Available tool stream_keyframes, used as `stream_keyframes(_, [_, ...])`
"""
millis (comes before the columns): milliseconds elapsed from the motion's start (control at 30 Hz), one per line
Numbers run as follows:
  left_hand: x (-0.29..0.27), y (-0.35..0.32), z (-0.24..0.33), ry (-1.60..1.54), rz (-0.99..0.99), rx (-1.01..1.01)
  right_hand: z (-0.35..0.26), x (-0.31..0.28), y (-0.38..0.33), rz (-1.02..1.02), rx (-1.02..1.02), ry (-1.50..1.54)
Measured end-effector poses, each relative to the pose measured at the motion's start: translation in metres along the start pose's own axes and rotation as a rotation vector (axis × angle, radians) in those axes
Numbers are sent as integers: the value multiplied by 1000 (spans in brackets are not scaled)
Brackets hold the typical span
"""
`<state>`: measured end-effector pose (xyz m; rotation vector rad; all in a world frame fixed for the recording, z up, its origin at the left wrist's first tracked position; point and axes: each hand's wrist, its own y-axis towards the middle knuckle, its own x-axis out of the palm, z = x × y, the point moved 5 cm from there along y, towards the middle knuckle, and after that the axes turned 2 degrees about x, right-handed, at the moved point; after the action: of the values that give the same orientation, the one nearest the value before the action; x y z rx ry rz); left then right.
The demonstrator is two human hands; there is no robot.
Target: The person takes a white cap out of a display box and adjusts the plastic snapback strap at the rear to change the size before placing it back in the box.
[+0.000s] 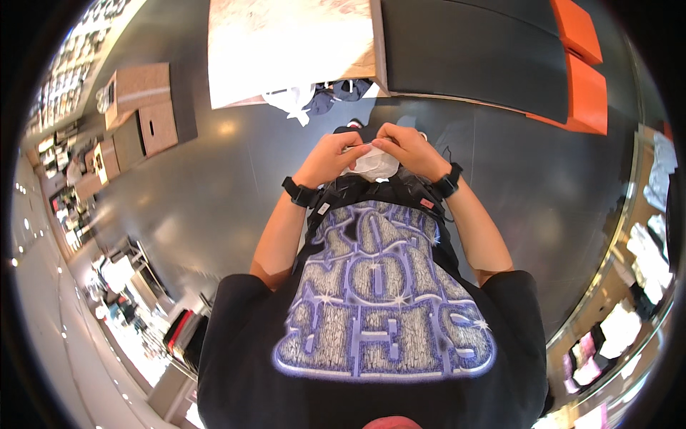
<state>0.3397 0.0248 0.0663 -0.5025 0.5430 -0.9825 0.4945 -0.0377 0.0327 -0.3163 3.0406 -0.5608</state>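
My left hand (334,154) and my right hand (411,149) are close together in front of my waist, thumbs and fingers pinched. Between them is a small, soft white piece of cloth (379,164), held by its upper edge, with its lower part hanging down. Its exact kind cannot be made out. Around each wrist sits a black band (300,191). Just below the cloth, black straps (386,191) cross my waist over a black printed T-shirt (386,300).
Ahead stands a brightly lit wooden table (293,50), with white and dark clothes (314,99) beneath its near edge. A black bench top (471,57) adjoins it, ending at orange boxes (587,93). Wooden drawer units (146,100) stand left; hanging clothes (620,330) line the right.
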Motion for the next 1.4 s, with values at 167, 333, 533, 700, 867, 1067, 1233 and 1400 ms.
stream_keyframes(167, [-21,38,-72,82,-67,44,39,0,33,114,10,-105])
stream_keyframes(333, [-50,91,-107,193,71,345,62,-25,7,439,124,-193])
stream_keyframes(533, [-46,152,-118,294,107,379,162,-24,-141,837,623,-7])
stream_keyframes(700, [-51,200,-158,655,139,325,197,49,-280,1105,962,332])
stream_keyframes(867, [-69,202,-120,461,250,432,206,136,-334,1273,1118,506])
stream_keyframes(1067, [-74,204,-119,569,363,518,208,160,-336,1178,1123,464])
stream_keyframes(1233, [-72,201,-128,593,392,341,173,113,-309,1075,1004,321])
stream_keyframes(1400, [-58,149,-158,285,730,512,84,34,-253,1062,651,-56])
